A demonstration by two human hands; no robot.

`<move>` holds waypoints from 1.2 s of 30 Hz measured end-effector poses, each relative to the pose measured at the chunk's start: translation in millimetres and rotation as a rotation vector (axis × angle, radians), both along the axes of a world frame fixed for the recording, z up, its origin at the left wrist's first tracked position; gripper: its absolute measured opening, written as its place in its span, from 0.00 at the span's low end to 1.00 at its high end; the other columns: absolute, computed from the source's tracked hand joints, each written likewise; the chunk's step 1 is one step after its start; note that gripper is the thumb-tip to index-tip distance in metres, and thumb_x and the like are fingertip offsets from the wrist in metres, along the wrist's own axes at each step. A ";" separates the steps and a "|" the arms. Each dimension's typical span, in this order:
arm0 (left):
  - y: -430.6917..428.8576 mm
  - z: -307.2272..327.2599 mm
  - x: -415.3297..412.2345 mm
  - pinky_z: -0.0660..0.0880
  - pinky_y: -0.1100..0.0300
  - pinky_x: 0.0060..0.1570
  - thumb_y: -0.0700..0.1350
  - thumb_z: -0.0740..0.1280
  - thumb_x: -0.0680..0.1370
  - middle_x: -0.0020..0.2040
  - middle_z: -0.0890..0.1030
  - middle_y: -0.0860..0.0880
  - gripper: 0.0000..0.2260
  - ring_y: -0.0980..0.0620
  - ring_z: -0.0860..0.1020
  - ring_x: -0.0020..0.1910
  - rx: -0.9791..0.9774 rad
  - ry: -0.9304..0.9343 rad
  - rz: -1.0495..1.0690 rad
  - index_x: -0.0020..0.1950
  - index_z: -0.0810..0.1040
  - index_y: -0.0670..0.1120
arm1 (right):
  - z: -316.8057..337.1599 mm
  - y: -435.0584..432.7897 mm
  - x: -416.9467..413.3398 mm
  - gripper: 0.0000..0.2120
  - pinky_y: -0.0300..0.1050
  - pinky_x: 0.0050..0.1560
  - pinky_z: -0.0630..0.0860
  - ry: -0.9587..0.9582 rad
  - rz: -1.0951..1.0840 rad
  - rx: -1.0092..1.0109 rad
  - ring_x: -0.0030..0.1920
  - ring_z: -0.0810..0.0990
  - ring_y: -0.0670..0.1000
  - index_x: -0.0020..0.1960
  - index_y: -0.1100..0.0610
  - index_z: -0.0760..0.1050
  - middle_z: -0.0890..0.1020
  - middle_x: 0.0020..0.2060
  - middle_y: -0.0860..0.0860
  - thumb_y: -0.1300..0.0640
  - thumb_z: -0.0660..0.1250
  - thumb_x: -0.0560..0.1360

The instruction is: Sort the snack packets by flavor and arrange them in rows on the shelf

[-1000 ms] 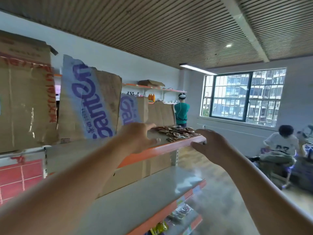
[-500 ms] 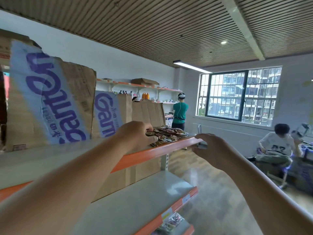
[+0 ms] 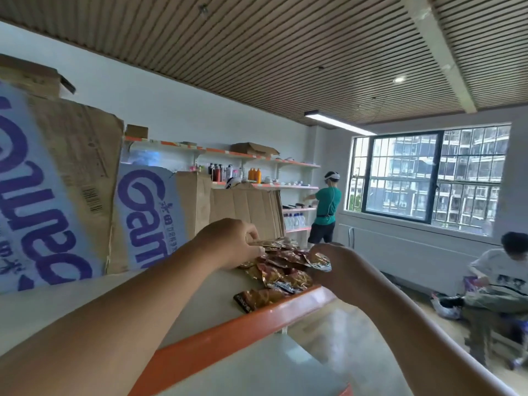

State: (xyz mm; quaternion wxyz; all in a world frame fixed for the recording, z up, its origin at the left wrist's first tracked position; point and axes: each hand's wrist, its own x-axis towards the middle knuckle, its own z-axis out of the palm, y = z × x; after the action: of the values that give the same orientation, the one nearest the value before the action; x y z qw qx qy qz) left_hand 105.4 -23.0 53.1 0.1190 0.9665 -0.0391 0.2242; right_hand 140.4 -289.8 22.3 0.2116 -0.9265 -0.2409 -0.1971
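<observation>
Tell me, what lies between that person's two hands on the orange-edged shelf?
A heap of shiny red-and-gold foil snack packets fills the stretch between the left hand and the right hand, on the orange-edged shelf; the head view shows it.

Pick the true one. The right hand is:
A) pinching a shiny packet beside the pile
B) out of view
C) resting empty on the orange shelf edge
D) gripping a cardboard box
A: the right hand pinches a crinkled foil packet at the edge of the pile of snack packets on the shelf.

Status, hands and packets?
Left hand pinches top packet of the pile. Right hand holds loose packet by the shelf edge. Pile unsorted; cardboard behind.
</observation>
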 end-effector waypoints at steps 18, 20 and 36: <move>-39.0 2.2 113.5 0.81 0.53 0.54 0.64 0.71 0.74 0.52 0.83 0.56 0.17 0.56 0.81 0.48 -0.099 0.194 0.231 0.57 0.83 0.56 | 20.7 47.0 163.4 0.22 0.47 0.51 0.82 0.114 0.240 -0.036 0.51 0.81 0.51 0.68 0.47 0.74 0.81 0.60 0.51 0.50 0.74 0.76; -42.1 0.3 120.4 0.81 0.53 0.51 0.69 0.68 0.68 0.49 0.84 0.58 0.21 0.55 0.82 0.46 -0.170 0.174 0.281 0.54 0.82 0.59 | 22.1 54.7 179.7 0.21 0.48 0.55 0.81 0.118 0.315 -0.066 0.53 0.81 0.51 0.68 0.47 0.75 0.81 0.60 0.51 0.49 0.73 0.76; -27.2 -34.4 124.9 0.79 0.58 0.54 0.74 0.69 0.65 0.47 0.82 0.65 0.18 0.64 0.80 0.48 -0.228 0.322 0.377 0.52 0.79 0.72 | 5.8 89.8 233.8 0.20 0.46 0.44 0.74 0.211 0.531 -0.321 0.52 0.79 0.55 0.65 0.50 0.77 0.80 0.58 0.52 0.47 0.70 0.75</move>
State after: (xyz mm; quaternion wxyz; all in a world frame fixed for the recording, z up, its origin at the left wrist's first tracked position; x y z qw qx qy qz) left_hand 230.2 -50.2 18.7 0.1881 0.9602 0.1865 0.0887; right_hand 374.3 -199.9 28.1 0.1305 -0.8682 -0.4787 0.0025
